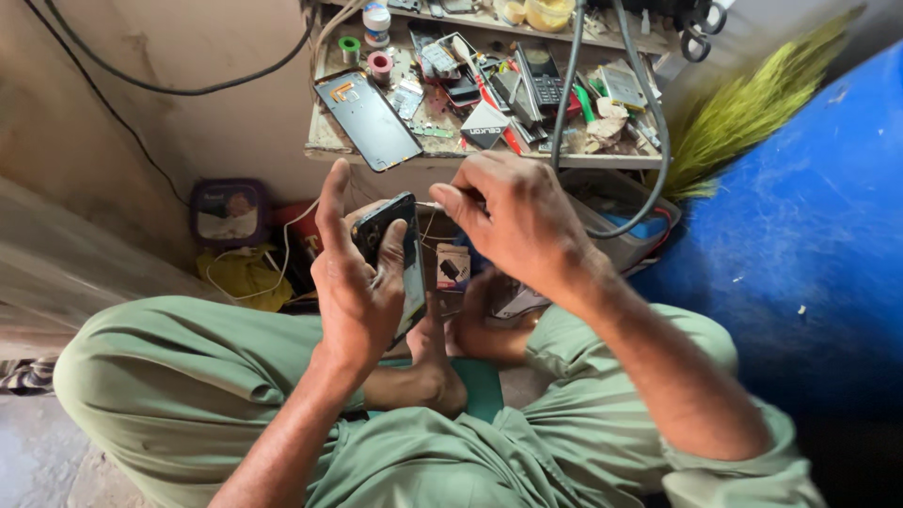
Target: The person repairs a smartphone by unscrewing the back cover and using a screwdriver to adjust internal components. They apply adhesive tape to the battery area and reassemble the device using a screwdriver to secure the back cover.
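A big blue barrel [800, 235] fills the right side, and the person sits cross-legged on the floor in green trousers [188, 386], bare feet tucked together over a teal mat [484, 386]. Ahead stands a low, cluttered wooden surface [329, 141] strewn with phone parts: a detached dark phone back panel [369, 120] lies tilted at its left end, a keypad handset [544, 80] sits near the middle, and two solder spools [380, 64] stand near the back. A grey cable [567, 85] hangs down across the front edge, and a green grass broom [743, 113] leans between the surface and the barrel. Under the surface, to the left, a purple-rimmed box [228, 212] stands against the wall beside a yellow cloth [246, 275]. The smartphone [400, 259] is held above the feet, upright and edge-on, in the left hand [356, 282]; that grip is closed around it, fingers wrapped over the near side, index finger raised straight up. The right hand [517, 221] hovers just beside the phone's top edge, its grip pinched shut with thumb and forefinger together; whether something small is pinched there I cannot tell.
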